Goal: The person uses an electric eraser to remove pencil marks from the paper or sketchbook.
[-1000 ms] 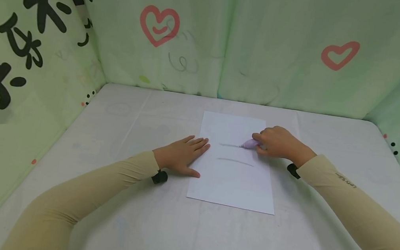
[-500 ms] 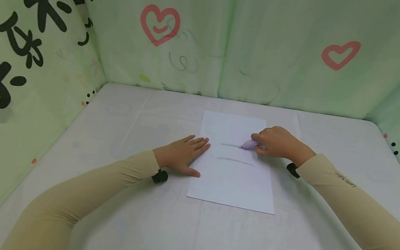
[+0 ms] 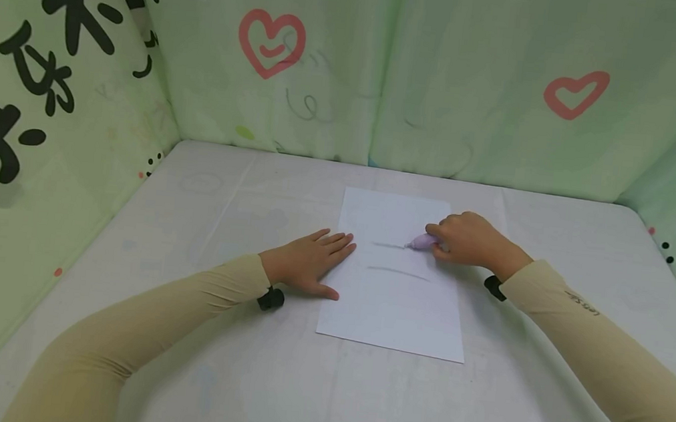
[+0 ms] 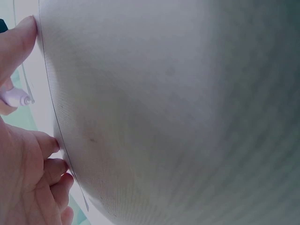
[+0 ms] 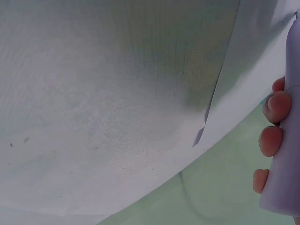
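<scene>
two grey lines mark the white sheet of paper lying mid-table. the left hand rests flat, fingers spread, on the sheet's left edge. the right hand grips a lilac pen-shaped tool, tip on the upper line.

Padded green walls close off the bench on its far, left and right edges; only the near edge lies open. Bare cloth runs wide toward both far corners. In the middle, the paper lies flat, with the left hand and right hand resting at its sides.
</scene>
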`<state>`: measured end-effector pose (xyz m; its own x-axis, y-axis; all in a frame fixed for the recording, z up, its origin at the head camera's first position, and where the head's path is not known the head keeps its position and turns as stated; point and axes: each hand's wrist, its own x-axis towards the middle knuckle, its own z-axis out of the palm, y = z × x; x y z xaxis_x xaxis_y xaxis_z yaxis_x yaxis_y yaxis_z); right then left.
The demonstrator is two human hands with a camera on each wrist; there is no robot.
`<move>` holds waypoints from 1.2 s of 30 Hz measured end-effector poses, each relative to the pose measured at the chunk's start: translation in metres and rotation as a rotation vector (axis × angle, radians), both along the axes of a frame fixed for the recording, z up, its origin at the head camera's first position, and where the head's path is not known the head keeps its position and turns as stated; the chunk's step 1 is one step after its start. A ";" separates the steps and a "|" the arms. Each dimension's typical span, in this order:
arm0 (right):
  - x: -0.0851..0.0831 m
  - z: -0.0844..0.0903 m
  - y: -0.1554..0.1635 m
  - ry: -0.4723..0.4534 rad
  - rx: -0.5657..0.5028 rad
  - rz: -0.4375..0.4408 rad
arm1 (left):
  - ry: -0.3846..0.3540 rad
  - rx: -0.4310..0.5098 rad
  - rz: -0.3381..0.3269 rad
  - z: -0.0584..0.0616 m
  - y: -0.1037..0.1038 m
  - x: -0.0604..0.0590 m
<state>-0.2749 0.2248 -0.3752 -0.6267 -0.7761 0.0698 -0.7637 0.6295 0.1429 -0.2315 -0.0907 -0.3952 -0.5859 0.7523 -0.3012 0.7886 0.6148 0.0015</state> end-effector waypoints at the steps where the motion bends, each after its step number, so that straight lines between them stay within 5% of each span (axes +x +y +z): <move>1: 0.000 0.000 0.000 -0.011 0.010 -0.004 | 0.000 -0.007 0.001 -0.001 0.000 0.000; 36: 0.000 0.002 -0.005 -0.022 0.044 -0.027 | 0.012 -0.008 -0.002 -0.005 -0.001 -0.004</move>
